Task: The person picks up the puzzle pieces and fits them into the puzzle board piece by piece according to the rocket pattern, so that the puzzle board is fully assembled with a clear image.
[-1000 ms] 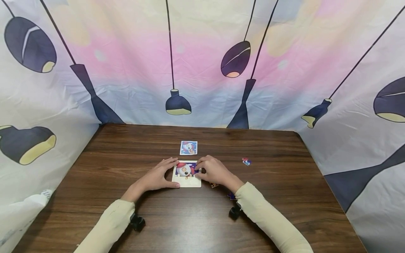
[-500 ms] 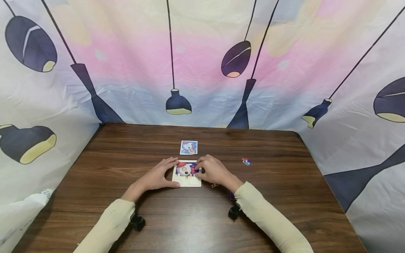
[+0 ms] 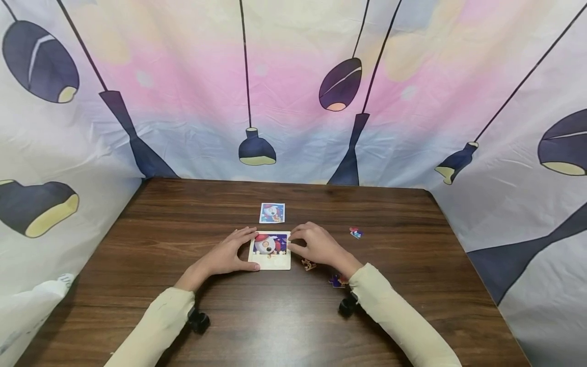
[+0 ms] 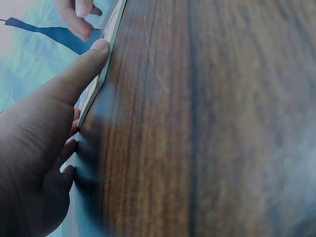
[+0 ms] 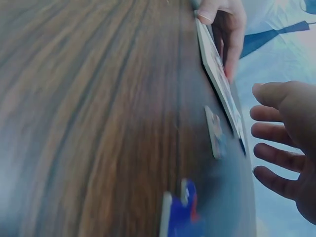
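Observation:
A square puzzle board (image 3: 277, 264) with a pale frame lies flat on the table. Its upper half shows a cartoon dog's face in a red hat on purple; the lower part is bare and pale. My left hand (image 3: 224, 253) holds the board by its left side, thumb (image 4: 101, 45) on the near corner and fingers at the far corner. Just off the right edge is my right hand (image 3: 318, 245), its fingers loosely bent with nothing between them, as the right wrist view shows. Beneath that hand lies a brown puzzle piece (image 3: 309, 264).
A purple and red puzzle piece (image 3: 338, 281) lies by the right sleeve, and a red and blue piece (image 3: 355, 233) sits farther right. Behind the board is a small printed picture card (image 3: 272, 213). Patterned cloth (image 3: 197, 102) hangs around the wooden table (image 3: 275, 326).
My right hand has let go of the board's right side and moved slightly right, uncovering the purple upper right of the picture. My left hand stays in place on the board.

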Motion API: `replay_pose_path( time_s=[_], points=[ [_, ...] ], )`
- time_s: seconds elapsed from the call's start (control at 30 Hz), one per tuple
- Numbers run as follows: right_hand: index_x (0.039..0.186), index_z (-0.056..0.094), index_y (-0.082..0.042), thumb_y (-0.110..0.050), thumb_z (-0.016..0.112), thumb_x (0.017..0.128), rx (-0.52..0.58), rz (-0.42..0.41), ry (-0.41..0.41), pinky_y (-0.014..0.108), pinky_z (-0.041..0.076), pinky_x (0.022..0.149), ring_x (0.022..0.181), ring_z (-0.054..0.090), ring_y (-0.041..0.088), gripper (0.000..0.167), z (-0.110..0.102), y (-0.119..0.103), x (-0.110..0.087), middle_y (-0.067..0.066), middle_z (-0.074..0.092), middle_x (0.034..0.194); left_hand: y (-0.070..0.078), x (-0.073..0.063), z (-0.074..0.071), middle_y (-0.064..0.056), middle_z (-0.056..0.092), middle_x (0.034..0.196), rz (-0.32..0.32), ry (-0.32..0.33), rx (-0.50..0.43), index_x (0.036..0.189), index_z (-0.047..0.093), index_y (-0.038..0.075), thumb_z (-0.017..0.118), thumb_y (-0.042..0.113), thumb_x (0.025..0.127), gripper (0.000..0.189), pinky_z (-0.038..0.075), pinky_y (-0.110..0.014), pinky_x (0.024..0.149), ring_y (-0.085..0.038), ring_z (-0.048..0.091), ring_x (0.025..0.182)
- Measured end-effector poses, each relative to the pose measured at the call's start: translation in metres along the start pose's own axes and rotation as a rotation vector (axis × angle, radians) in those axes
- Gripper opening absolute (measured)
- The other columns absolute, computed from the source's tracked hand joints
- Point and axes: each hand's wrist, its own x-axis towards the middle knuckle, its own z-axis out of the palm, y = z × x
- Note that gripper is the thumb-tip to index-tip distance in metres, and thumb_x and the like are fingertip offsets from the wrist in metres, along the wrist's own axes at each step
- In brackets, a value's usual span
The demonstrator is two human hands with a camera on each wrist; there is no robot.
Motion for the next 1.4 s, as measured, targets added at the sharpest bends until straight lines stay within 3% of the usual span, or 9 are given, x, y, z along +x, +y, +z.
replay_pose_path(
  time_s=[0.57, 1.03, 1.4],
  points=[
    [0.115, 0.079, -0.015, -0.036, 0.068, 0.099, 0.004, 0.056, 0.067, 0.042, 0.055, 0.097, 0.113, 0.065, 0.02, 0.028, -0.021, 0.02, -0.053, 0.002, 0.072, 0.119, 0.0, -0.002, 0.0, -0.013, 0.033, 0.165, -0.008, -0.005, 0.001, 0.156, 0.042, 0.008, 0.082, 0.061, 0.079, 0.102, 0.019, -0.066, 0.121, -0.042, 0.019, 0.154],
    [0.114, 0.079, -0.015, -0.034, 0.07, 0.099, 0.009, 0.065, 0.108, 0.044, 0.055, 0.097, 0.114, 0.065, 0.021, 0.026, -0.019, 0.024, -0.091, 0.002, 0.073, 0.119, -0.001, -0.001, 0.001, -0.014, 0.033, 0.165, 0.002, -0.007, -0.001, 0.157, 0.042, 0.008, 0.081, 0.062, 0.079, 0.103, 0.019, -0.067, 0.121, -0.043, 0.019, 0.154],
    [0.112, 0.08, -0.017, -0.039, 0.074, 0.095, 0.004, 0.098, 0.094, 0.045, 0.057, 0.093, 0.112, 0.065, 0.019, 0.028, -0.018, 0.029, -0.122, -0.001, 0.072, 0.118, -0.004, 0.003, 0.0, -0.014, 0.032, 0.165, 0.0, -0.006, 0.014, 0.157, 0.041, 0.008, 0.081, 0.064, 0.078, 0.105, 0.019, -0.066, 0.121, -0.044, 0.02, 0.154]
  ],
)
